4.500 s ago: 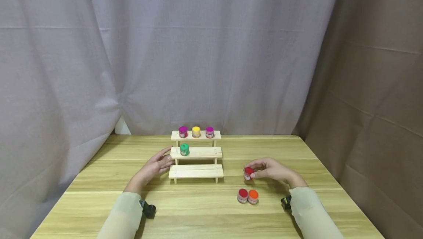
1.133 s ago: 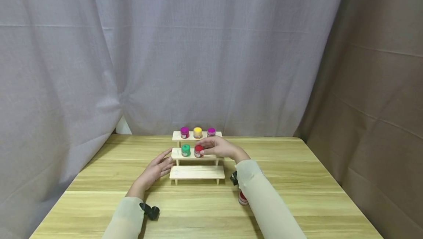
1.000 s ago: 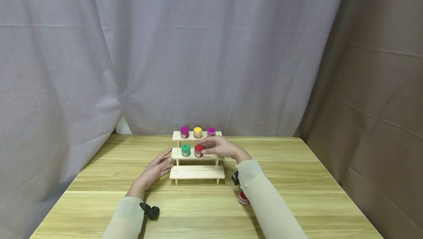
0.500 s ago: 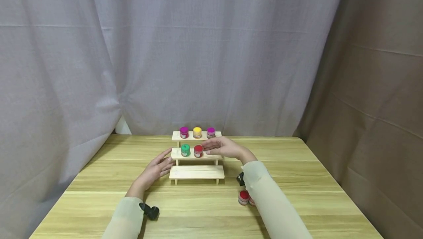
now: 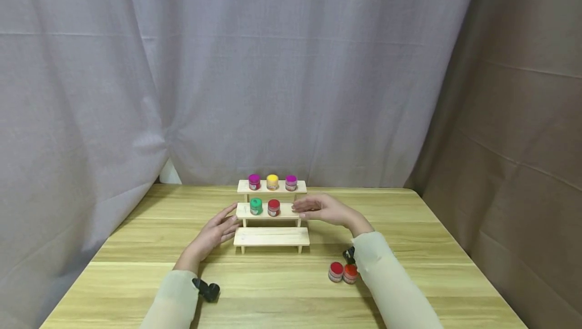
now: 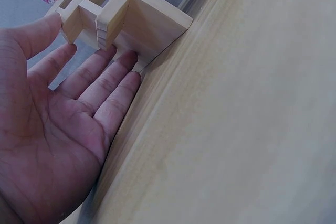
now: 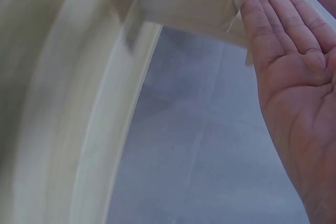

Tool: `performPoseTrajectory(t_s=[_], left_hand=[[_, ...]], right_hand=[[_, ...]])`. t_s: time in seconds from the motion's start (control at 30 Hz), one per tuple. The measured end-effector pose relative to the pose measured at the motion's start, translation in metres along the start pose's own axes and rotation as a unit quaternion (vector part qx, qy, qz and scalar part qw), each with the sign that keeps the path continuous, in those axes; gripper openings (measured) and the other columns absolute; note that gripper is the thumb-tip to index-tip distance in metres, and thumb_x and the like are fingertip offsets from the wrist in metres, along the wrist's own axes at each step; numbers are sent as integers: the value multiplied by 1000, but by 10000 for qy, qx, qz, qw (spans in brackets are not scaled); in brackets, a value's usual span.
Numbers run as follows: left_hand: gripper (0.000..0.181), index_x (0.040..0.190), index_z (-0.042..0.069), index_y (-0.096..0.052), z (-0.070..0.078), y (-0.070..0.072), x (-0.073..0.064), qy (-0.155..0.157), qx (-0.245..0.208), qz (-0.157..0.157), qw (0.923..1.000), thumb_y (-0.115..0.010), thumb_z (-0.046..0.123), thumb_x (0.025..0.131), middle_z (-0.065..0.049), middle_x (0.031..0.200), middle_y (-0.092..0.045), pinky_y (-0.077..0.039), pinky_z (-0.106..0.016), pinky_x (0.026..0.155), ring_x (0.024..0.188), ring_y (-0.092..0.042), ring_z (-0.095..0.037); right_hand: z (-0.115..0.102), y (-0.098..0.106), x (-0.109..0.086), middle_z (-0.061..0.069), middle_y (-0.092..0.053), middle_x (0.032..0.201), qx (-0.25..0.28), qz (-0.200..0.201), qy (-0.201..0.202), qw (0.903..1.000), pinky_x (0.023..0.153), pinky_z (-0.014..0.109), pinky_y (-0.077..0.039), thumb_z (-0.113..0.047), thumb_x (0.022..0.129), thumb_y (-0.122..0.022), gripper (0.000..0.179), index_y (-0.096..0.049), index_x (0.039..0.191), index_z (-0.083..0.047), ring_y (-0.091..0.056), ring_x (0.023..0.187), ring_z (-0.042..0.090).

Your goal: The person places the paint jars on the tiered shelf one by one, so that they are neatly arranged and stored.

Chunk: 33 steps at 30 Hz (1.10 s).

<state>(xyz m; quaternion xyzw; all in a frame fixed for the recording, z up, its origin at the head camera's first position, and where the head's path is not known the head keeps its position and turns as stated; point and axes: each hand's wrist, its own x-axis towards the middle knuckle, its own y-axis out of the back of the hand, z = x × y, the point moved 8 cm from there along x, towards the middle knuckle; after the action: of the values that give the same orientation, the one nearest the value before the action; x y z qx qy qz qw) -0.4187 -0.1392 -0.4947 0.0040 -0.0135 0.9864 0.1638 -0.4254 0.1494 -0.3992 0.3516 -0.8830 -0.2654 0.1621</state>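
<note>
Wooden stepped rack as landmark: red jar stands on its middle step, beside the green jar. Right hand, fingers straight and empty, hovers at the rack's right end; left hand, flat, touches its left end.

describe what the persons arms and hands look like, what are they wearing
Both arms wear long, loose sleeves in a pale beige-cream fabric, the left sleeve and the right sleeve ending at the wrist. A small black camera unit is strapped at each wrist, left and right. The left hand and right hand are bare: no gloves; no rings or watch show.
</note>
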Motion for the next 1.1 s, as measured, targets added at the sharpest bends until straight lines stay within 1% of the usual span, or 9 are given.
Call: performPoseTrajectory(t_s=[0.1,0.23,0.37,0.47,0.57,0.73,0.87,0.97,1.1], left_hand=[[67,161,20,-26,0,-1,-1,-36,7,38,10000,-56,37,104,-29,155,-35,-42,-44,112,137,-44,-42],[66,161,19,-25,0,0,-2,-31,8,97,9999,-55,35,104,-29,155,-35,-43,-44,111,137,-44,-42],[65,161,19,-24,0,0,-2,12,-24,68,10000,-54,34,105,-28,155,-35,-43,-43,111,138,-44,-41],[65,162,18,-23,0,-1,-2,-6,-35,3,10000,-53,33,106,-28,156,-33,-42,-43,112,138,-43,-41],[66,162,18,-22,1,-1,-3,-41,-38,-45,10000,-52,33,106,-28,157,-30,-41,-44,113,139,-41,-42],[66,162,19,-23,1,0,-2,-52,-4,-34,10000,-54,34,105,-27,158,-30,-40,-45,113,140,-40,-42],[65,161,20,-24,0,0,-2,-6,-43,-94,9999,-54,34,105,-26,158,-30,-40,-45,113,140,-40,-42],[66,162,21,-23,0,0,-2,-7,-66,-113,9999,-55,34,105,-26,159,-29,-39,-45,114,141,-39,-42],[68,162,19,-22,1,-1,-3,-16,-57,-111,9999,-55,35,105,-27,159,-27,-38,-45,114,141,-38,-43]], right_hand=[[4,4,-19,14,-64,134,90,125,17,9999,104,33,-51,-15,99,-66,41,-59,138,-2,-58,127,33],[11,9,-44,19,-62,135,154,252,-1,9996,100,28,-53,-15,99,-65,41,-58,137,-1,-57,127,38],[20,10,-70,18,-63,134,55,259,-30,9996,101,30,-53,-17,99,-66,41,-59,136,-1,-58,126,35],[27,7,-87,13,-65,132,-63,155,-155,9997,103,31,-51,-20,98,-67,39,-63,134,-5,-60,124,30],[35,1,-99,10,-67,130,-43,7,-314,9995,104,29,-50,-21,97,-69,37,-65,131,-7,-62,122,28],[47,-14,-112,18,-66,129,539,-374,-483,9967,100,25,-51,-14,97,-68,37,-63,131,0,-62,120,35],[51,-25,-117,24,-63,131,1016,-734,-516,9908,101,26,-52,-10,97,-67,40,-60,132,6,-59,122,41],[51,-30,-118,24,-62,132,1124,-898,-494,9884,102,27,-51,-9,96,-68,40,-59,132,7,-58,124,40],[50,-33,-118,22,-65,129,1108,-1046,-514,9870,101,28,-52,-7,95,-69,38,-62,129,5,-62,121,33]])
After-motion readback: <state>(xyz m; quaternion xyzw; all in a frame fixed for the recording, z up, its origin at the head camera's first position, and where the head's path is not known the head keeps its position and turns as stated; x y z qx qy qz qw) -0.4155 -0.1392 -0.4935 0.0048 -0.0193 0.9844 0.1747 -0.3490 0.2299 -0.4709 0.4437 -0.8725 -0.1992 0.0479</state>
